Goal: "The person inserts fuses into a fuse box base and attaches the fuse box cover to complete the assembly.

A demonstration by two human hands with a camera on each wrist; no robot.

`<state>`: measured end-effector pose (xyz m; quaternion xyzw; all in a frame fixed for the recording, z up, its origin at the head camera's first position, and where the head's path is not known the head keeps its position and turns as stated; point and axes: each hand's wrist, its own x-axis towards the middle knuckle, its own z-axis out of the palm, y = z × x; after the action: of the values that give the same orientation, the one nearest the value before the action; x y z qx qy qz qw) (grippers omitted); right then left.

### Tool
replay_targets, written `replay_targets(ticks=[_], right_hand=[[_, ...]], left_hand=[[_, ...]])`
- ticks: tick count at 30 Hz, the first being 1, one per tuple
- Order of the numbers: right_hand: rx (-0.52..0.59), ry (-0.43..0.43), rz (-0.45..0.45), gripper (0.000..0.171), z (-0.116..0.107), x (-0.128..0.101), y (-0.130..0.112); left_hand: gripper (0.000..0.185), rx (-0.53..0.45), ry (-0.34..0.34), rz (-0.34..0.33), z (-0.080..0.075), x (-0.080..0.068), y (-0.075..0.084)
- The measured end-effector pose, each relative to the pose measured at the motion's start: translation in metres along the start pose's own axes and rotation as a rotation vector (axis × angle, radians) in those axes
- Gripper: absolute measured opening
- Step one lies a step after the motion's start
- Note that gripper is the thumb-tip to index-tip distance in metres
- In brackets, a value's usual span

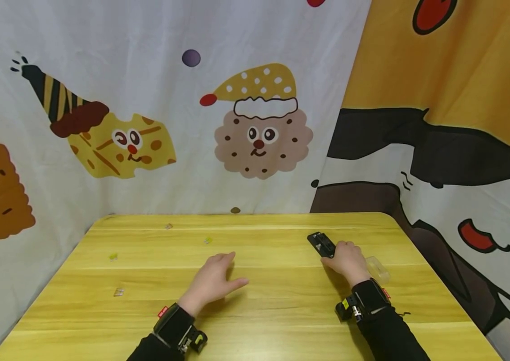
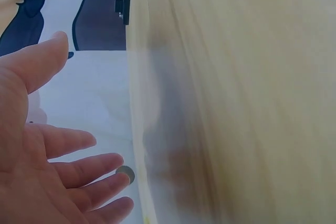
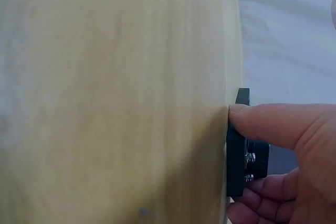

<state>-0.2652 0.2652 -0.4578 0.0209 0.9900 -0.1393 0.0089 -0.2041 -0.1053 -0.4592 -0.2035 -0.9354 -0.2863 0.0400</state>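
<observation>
— What is the right hand (image 1: 347, 260) doing with that black part (image 1: 321, 243)?

— It grips it: in the right wrist view the thumb (image 3: 273, 125) lies along its top edge and the curled fingers (image 3: 262, 195) come up from below, so the black part (image 3: 242, 150) is pinched flat against the bench (image 1: 282, 301), toward its far right side. Held that way it looks steadied, I'd judge, not lifted.

— And the left hand (image 1: 212, 283)?

— Open, fingers spread and relaxed, palm down near the middle of the bench, holding nothing.

— Anything else on the wood?

— A clear plastic piece (image 1: 378, 268) just beside the right hand, and a few small scraps (image 1: 118, 292) scattered on the left half.

— The room?

— Yellow wood-grain bench, boxed in by cartoon-printed curtains (image 1: 255, 135), biscuits in hats.
</observation>
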Motion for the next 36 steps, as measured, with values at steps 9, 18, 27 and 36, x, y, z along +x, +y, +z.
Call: replay_targets(ticks=[9,18,27,36], right_hand=[[0.062,-0.012,-0.008,0.059,-0.001,0.002,0.002],[0.194,0.03,-0.072,0.048,0.004,0.0,0.007],[0.239,0.035,-0.201,0.046,0.001,-0.009,-0.019],[0.269,-0.004,-0.27,0.042,0.005,-0.018,-0.049]], left_hand=[[0.081,-0.012,-0.013,0.045,0.011,0.011,0.011],[0.077,-0.025,-0.034,0.051,0.02,0.017,0.018],[0.074,-0.018,-0.031,0.086,0.025,0.024,0.019],[0.077,-0.08,-0.019,0.062,0.029,0.036,0.021]])
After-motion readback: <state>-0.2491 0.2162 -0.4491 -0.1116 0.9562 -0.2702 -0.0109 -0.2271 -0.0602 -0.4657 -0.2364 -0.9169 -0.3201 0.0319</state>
